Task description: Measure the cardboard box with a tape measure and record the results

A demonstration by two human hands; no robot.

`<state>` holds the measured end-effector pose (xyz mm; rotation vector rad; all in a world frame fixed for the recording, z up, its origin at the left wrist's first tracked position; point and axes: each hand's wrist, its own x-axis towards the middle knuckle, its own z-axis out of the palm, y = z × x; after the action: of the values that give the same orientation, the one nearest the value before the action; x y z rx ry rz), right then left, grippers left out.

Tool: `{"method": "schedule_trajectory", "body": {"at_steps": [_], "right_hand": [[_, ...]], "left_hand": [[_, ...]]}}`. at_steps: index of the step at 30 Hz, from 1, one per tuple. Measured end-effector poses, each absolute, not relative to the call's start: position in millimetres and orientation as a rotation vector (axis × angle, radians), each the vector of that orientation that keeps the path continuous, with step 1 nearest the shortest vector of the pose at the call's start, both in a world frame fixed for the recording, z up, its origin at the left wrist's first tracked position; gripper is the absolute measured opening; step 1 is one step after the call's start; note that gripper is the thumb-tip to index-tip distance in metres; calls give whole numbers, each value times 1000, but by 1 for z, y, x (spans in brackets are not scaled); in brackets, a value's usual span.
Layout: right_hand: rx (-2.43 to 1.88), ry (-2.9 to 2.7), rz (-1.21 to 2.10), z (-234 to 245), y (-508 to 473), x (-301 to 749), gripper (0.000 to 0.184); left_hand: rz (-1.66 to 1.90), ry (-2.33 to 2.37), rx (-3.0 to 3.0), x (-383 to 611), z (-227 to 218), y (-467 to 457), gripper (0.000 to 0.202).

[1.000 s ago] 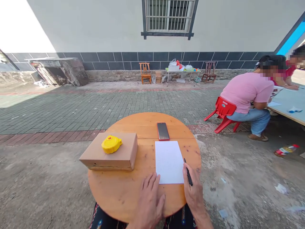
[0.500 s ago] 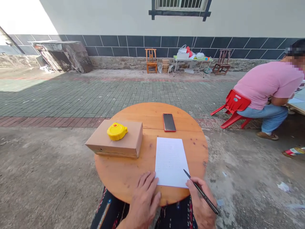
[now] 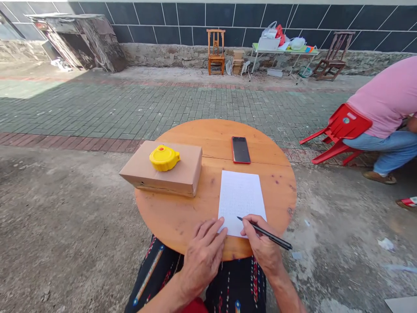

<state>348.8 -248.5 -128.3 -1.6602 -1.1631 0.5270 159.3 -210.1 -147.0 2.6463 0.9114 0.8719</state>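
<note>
black pen [image 3: 274,238], pinched near its tip by the fingers of the right hand [image 3: 264,248] over the near end of the paper [image 3: 243,191], is likely light, stiff and best gripped there, the left hand [image 3: 203,254] slightly spread at the sheet's left edge.

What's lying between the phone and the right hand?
In the head view, the sheet of paper lies between the phone and the right hand, which holds the pen.

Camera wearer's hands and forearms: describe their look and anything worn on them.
The left hand and right hand are ungloved. The left forearm and right forearm show no sleeves; no watch, bracelet, ring or marking can be made out.
</note>
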Motion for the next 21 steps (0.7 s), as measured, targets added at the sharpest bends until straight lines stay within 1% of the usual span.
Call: {"method": "schedule_trajectory", "body": {"at_steps": [6, 16, 21], "right_hand": [[-1665, -1185, 603, -135, -240, 346, 20], [-1725, -1329, 421, -135, -234, 339, 21], [-1741, -1356, 432, -134, -233, 338, 22]], "left_hand": [[849, 875, 2641, 161, -147, -209, 29], [830, 903, 2609, 161, -157, -210, 31], [814, 918, 2612, 161, -156, -209, 32]]}}
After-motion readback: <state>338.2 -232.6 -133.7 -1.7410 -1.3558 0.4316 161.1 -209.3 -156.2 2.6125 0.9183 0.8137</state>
